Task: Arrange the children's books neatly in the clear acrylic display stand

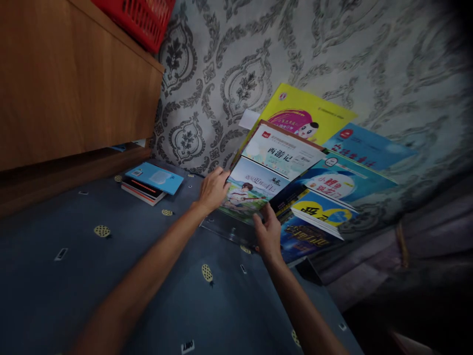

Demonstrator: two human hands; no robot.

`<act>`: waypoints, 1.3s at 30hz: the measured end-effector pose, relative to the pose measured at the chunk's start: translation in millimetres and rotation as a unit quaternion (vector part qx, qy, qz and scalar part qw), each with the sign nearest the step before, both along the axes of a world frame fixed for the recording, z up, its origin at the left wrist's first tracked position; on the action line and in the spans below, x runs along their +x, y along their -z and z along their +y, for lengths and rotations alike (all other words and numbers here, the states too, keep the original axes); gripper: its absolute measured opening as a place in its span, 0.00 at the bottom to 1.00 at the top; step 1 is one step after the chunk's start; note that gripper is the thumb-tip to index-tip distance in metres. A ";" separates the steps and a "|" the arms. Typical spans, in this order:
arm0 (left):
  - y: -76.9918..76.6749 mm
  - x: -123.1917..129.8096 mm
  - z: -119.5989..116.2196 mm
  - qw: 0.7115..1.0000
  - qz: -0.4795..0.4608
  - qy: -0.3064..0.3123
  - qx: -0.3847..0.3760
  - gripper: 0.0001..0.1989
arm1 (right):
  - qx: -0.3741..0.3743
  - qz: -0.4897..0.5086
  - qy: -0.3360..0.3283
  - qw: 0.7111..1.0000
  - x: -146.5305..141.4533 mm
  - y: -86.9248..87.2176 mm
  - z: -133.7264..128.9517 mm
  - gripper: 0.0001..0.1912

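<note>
Both hands are at the illustrated book [242, 193], which leans back in the lowest row of the left-hand column, just below a pale book [273, 154]. The yellow book [314, 109] rises behind that pair. To their right, a teal book [369, 182], a blue-and-yellow book [332, 213] and a dark blue book [305, 240] overlap in steps, the lower ones in front, so each cover's title shows, which is probably why they are set this way. The tilt towards the patterned wall [247, 74] likely keeps them from tipping forward.

The left hand [213, 190] has its fingers bent against the book's left edge; the right hand [271, 234] is at the lower right corner, thumb and fingers a little apart. I can't tell whether either is truly gripping or only steadying. Placed on opposite sides, they would keep the book from sliding sideways. Both forearms reach up from below, the left on a long slant, the right steeper, with the palms turned roughly inward.

A small pile of books [151, 182] lies flat on the pineapple-print cloth [148, 291], by the wooden cabinet [74, 88]
</note>
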State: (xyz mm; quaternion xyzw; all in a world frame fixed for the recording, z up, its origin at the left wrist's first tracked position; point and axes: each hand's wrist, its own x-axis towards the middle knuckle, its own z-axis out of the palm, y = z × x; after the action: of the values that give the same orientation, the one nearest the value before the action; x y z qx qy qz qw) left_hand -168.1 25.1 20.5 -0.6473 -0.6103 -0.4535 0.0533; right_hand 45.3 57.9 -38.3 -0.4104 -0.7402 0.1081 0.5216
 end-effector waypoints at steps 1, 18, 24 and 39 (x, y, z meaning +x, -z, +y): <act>0.2 -0.2 0.4 1.000 -0.001 0.000 0.001 0.10 | -0.006 0.006 0.003 1.000 0.1 0.2 0.3 0.35; 10.1 -11.6 12.4 0.995 -0.079 0.062 0.026 0.11 | -0.029 0.050 -0.038 0.998 -2.0 -1.0 1.1 0.33; 8.9 -14.1 10.9 0.995 -0.073 0.071 0.020 0.12 | -0.017 0.015 -0.029 0.999 2.6 2.5 -2.3 0.33; 16.4 1.0 7.0 0.997 -0.067 -0.002 0.036 0.09 | -0.068 0.084 -0.100 0.989 -2.6 -7.8 0.8 0.34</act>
State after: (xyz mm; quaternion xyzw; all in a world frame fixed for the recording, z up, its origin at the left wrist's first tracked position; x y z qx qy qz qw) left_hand -167.1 32.1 4.1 -0.6119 -0.5971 -0.5175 0.0360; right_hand 42.7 58.6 -30.5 -0.3587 -0.7215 0.2440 0.5397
